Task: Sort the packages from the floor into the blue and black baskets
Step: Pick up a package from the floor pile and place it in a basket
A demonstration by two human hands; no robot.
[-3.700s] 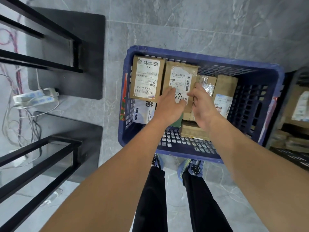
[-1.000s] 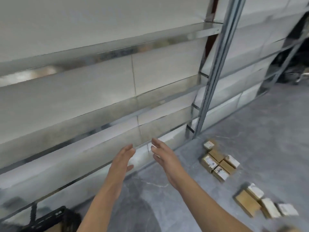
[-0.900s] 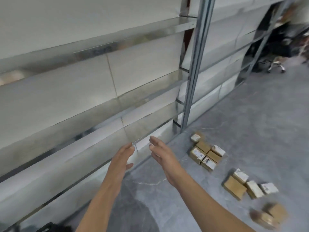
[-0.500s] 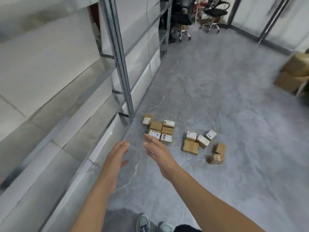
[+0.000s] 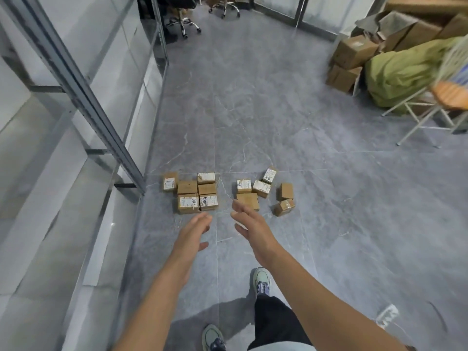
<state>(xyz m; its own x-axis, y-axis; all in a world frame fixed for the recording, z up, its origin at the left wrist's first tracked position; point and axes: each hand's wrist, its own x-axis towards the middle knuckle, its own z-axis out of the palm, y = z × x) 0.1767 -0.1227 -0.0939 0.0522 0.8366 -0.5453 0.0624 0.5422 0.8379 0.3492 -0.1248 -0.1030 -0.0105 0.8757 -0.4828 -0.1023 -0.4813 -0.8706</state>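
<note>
Left hand (image 5: 193, 233) and right hand (image 5: 250, 225) extended forward, fingers straight and spread, holding nothing. Cardboard packages (image 5: 197, 193) lie on the grey floor (image 5: 329, 198) in two clusters beyond the fingertips, beside a metal shelf upright (image 5: 83, 102)

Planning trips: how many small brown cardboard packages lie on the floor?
12: six packages clustered by the grey metal shelf post, six scattered right. More may hide underneath.

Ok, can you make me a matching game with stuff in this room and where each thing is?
Things:
1. small packages
2. green sack
3. wheeled chair
4. metal rack post

Places:
A. far end of the room
B. left side
C. middle of the floor, in two clusters
D. right side, beside big cardboard boxes

Pairs: 1-C, 2-D, 3-A, 4-B
</note>
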